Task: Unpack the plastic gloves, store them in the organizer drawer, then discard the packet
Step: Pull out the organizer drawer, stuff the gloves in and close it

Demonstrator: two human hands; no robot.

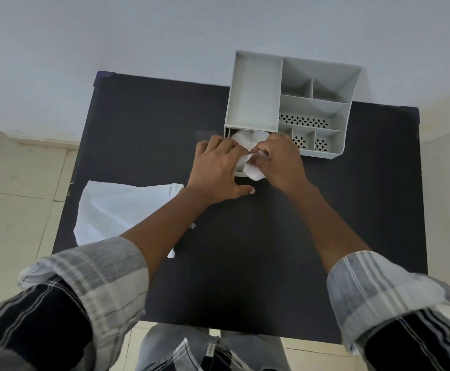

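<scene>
At the bottom of the frame two rolled plaid sleeves lead up to bare forearms; above them, left of centre, the packet (119, 212) lies flat and emptied-looking on the black table (258, 250), its lower corner overhanging the table's left edge; a nudge from the forearm crossing over it could, I judge, slide it to the floor before it is discarded. At centre the left hand (215, 170) lies spread with the thumb out on the table, fingers pressing down on the plastic gloves (250, 153); the right hand (280, 162) is curled, pinching a fold of the same thin white film. The gloves sit bunched in the pulled-out drawer (238, 174) at the near left of the grey organizer (256, 89), part of them spilling over its front lip; the likely trouble is that springy film puffs back up and catches when the drawer is pushed shut, or that pushing shifts the light organizer, which already overhangs the table's far edge. Beyond, pale floor tiles flank the table and a plain whitish wall fills the upper frame.
</scene>
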